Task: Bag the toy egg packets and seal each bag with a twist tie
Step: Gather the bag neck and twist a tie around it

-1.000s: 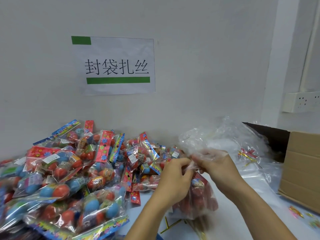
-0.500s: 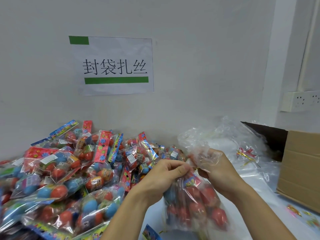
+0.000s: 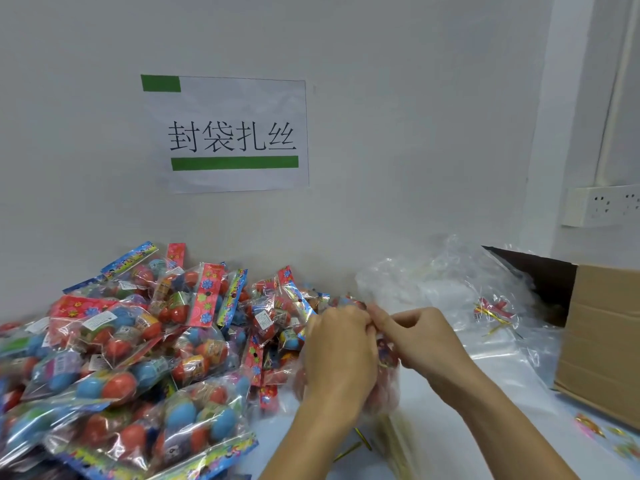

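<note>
1. Along the bottom edge, right of centre, loose gold twist ties (image 3: 349, 452) are lying on the white table (image 3: 446, 441); you are leaving spares within easy reach there, which is sensible

2. Just above them, in the lower centre, the clear bag (image 3: 386, 382) of red toy eggs is hanging between your hands, its belly near the table

3. Your left hand (image 3: 337, 355) is curling round the bag's gathered neck and upper side, fingers closed on the plastic

4. Your right hand (image 3: 419, 337) is pinching at the neck with thumb and forefinger; whether a tie is already between those fingertips is too blurred to tell

5. You appear to be closing this bag: try keeping the neck bunched tight and narrow in the left hand while the right is winding the tie close above the eggs, so the wrap is not slipping off slack plastic

6. Filling the lower left, the heap of toy egg packets (image 3: 138, 344) is waiting, so much bagging remains

7. Further right, empty clear bags (image 3: 446, 285) are piled before the cardboard box (image 3: 602, 341)

8. At the upper left, a paper sign (image 3: 228, 133) is hanging on the wall
</note>
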Motion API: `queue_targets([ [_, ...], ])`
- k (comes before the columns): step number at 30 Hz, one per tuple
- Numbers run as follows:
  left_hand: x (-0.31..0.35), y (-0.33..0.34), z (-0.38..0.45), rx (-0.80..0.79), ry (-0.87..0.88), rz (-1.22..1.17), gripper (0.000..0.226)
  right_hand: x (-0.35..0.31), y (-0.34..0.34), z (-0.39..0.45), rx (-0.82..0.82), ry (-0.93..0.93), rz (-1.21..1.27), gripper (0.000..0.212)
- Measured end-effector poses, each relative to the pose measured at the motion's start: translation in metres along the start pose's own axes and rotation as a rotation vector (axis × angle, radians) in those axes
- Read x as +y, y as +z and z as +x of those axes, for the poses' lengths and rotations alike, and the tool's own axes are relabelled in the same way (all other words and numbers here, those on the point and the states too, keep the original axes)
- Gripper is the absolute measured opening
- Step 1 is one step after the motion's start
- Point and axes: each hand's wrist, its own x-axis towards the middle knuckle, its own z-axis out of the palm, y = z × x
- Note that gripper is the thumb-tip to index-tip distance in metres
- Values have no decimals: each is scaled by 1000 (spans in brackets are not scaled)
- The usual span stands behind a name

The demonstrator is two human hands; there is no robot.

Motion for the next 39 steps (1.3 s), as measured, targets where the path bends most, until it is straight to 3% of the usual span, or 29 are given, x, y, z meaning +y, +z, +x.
queue_targets([
  [5, -3, -3, 3, -121, 75, -45, 29, 2, -10, 1, 15, 40, 133, 34],
  [8, -12, -6, 9, -270, 19, -322, 38, 3, -9, 0, 8, 39, 193, 35],
  [11, -24, -14, 15, -449, -69, -603, 23, 0, -7, -2, -32, 13, 281, 28],
  [16, -43, -19, 11, -791, -328, -1161, 27, 2, -1, -7, -232, -68, 502, 20],
  [20, -47, -20, 9, -894, -405, -1273, 28, 3, -3, -8, -335, -61, 539, 28],
  [23, -42, -23, 12, -737, -438, -1186, 17, 2, 0, -6, -281, 5, 514, 21],
  [26, -39, -24, 17, -413, -403, -807, 12, -1, 1, -5, -205, 16, 376, 19],
  [31, -22, -20, 13, -35, -134, -247, 18, -7, 10, -8, -125, -66, 127, 11],
  [34, -13, -13, 9, 32, -22, -69, 17, -6, 13, -7, 15, -92, 171, 16],
  [36, -13, -9, 8, 27, 31, -43, 19, -5, 9, -5, 59, -90, 193, 25],
  [39, -14, -9, 9, -43, 110, -62, 17, -2, 4, -2, 88, -94, 173, 19],
])
